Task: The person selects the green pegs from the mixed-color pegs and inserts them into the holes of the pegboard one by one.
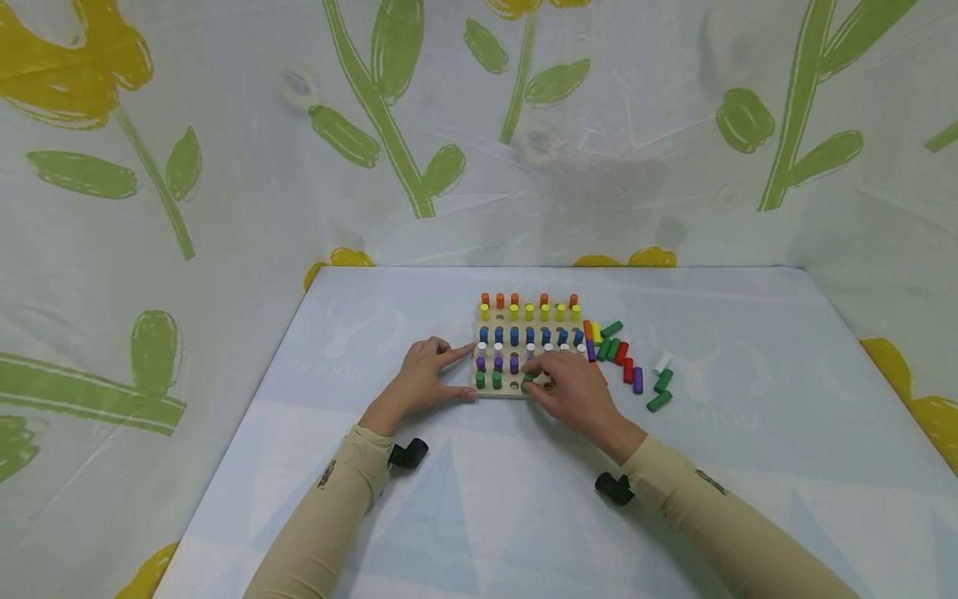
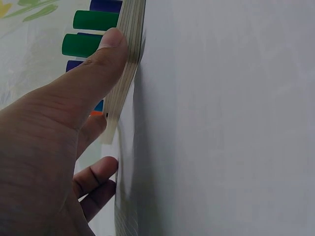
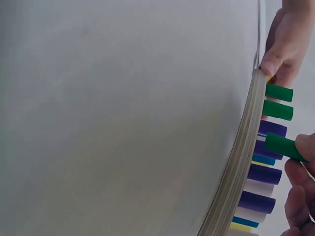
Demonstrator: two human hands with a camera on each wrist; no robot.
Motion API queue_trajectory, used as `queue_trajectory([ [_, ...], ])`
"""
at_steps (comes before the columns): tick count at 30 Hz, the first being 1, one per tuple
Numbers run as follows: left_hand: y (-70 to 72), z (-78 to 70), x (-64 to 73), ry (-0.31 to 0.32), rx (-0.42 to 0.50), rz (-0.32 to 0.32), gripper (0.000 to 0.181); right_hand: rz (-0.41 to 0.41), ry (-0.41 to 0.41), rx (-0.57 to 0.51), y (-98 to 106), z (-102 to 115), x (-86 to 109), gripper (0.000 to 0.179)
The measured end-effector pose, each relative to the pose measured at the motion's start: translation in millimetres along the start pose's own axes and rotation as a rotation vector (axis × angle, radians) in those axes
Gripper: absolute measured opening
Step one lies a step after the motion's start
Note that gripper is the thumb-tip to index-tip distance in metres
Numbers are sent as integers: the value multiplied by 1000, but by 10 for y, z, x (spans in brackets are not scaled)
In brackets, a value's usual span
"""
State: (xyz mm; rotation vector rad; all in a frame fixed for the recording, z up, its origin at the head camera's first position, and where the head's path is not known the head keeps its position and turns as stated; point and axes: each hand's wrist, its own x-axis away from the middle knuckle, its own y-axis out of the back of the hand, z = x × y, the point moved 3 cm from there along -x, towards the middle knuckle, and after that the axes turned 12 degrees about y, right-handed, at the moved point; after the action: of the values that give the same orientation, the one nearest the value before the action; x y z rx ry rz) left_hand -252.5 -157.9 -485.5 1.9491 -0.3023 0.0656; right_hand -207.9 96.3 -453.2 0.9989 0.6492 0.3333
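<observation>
A wooden pegboard holds rows of orange, yellow, blue, white, purple and green pegs. My left hand is at its left side, the thumb touching the front left corner and the index finger reaching the left edge. In the left wrist view, the thumb presses on the board's layered edge beside the green pegs. My right hand pinches a green peg between thumb and finger over the nearest row. That peg's lower end appears just off the board, to the right of two standing green pegs.
Loose pegs lie right of the board: several green ones, red ones, a purple one, a white one and a yellow one. Some orange pegs touch the board's right side. A flower-patterned curtain hangs behind the table.
</observation>
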Motion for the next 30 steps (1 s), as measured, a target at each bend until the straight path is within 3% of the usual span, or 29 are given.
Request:
queue_trajectory([
  [7, -13, 12, -13, -2, -11, -4, 90, 21, -17, -46, -20, 22, -53, 20],
  [30, -13, 22, -13, -22, 0, -22, 89, 66, 13, 27, -79, 82, -153, 21],
])
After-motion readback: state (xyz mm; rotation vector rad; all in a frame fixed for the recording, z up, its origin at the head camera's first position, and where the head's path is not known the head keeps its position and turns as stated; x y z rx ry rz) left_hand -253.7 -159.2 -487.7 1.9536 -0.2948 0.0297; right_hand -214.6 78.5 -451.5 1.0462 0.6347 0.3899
